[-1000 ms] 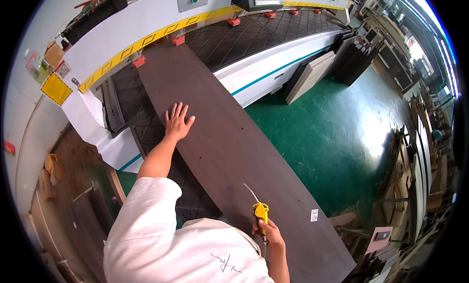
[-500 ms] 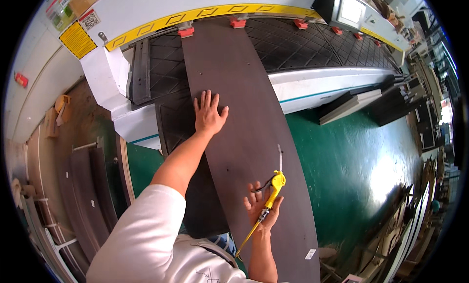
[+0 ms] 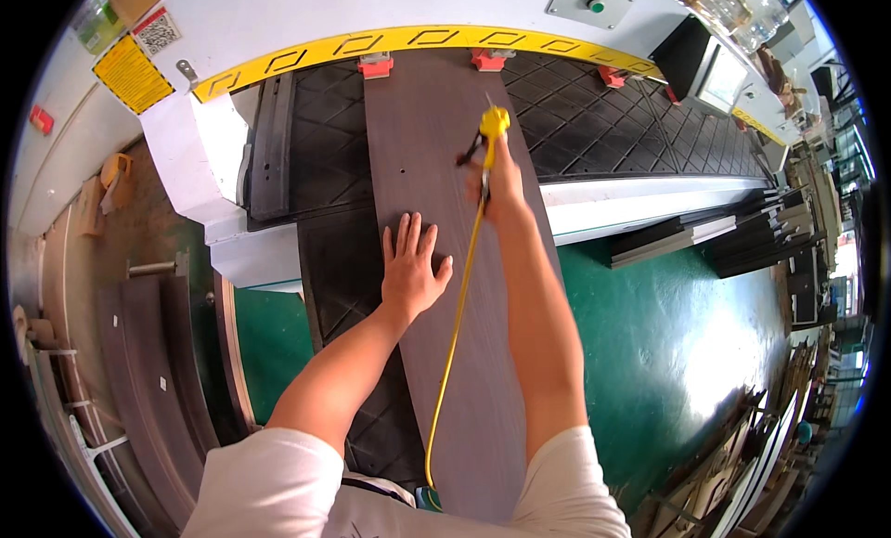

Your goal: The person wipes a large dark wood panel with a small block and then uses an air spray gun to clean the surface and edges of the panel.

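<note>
A long dark brown panel [image 3: 473,352] runs away from me, its far end at the machine's red clamps. My left hand [image 3: 411,269] rests on it near the left edge, fingers spread and palm down. Farther forward, over the panel, my right hand [image 3: 499,181] is closed round a yellow air blow gun [image 3: 493,129] with a dark lever and a thin nozzle pointing away. The fingers are slightly smeared by motion. A yellow air hose [image 3: 457,334] trails from the gun's handle back toward my waist. One small hole shows in the panel ahead of my left hand.
A white machine beam [image 3: 408,9] with a yellow striped edge crosses the far side, with red clamps [image 3: 376,66] beneath. Black quilted bed [image 3: 594,120] extends right. Dark panels [image 3: 139,380] stand at the left. Stacked boards [image 3: 715,232] lie right, beside green floor [image 3: 650,352].
My right hand has swung forward with the blow gun, from the panel's near part to its far part, and its fingers have closed round the handle. My left hand stays flat on the panel.
</note>
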`<state>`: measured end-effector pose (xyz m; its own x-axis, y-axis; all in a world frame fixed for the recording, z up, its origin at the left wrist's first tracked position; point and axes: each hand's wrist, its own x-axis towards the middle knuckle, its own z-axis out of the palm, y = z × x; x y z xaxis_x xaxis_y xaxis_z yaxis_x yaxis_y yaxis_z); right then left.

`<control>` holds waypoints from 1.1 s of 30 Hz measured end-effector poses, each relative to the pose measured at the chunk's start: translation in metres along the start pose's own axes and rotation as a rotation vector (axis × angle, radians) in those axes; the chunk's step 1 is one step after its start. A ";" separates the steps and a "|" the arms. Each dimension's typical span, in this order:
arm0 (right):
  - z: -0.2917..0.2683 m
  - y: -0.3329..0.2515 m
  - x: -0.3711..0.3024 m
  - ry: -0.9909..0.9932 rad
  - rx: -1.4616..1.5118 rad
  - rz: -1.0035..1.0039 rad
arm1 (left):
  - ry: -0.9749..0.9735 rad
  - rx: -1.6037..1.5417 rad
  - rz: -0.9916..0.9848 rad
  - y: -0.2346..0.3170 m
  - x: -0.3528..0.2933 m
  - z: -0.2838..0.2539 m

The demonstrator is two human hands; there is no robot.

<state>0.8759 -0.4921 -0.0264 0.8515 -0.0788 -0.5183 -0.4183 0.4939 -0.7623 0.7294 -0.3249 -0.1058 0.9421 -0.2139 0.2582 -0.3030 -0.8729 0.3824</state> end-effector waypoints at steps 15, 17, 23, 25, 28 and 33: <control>0.065 -0.011 0.129 0.136 -0.575 -0.254 | -0.072 0.019 -0.013 -0.001 0.003 -0.001; 0.069 0.000 0.122 -0.017 -0.585 -0.165 | -0.064 0.021 -0.010 0.000 0.004 -0.001; 0.080 0.030 0.077 -0.107 -0.481 -0.126 | -0.019 0.055 -0.022 0.004 0.003 -0.001; 0.074 0.034 0.062 -0.114 -0.446 -0.128 | -0.021 0.053 -0.025 0.003 0.003 0.000; 0.056 0.038 0.036 -0.123 -0.419 -0.139 | 0.003 0.052 -0.016 0.003 0.000 0.002; -0.012 0.029 -0.024 -0.009 -0.398 -0.186 | -0.036 0.100 -0.034 0.014 0.003 0.004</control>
<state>0.8400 -0.4862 -0.0403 0.9257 -0.1268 -0.3563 -0.3455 0.0998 -0.9331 0.7287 -0.3397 -0.1025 0.9568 -0.1970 0.2140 -0.2562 -0.9191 0.2993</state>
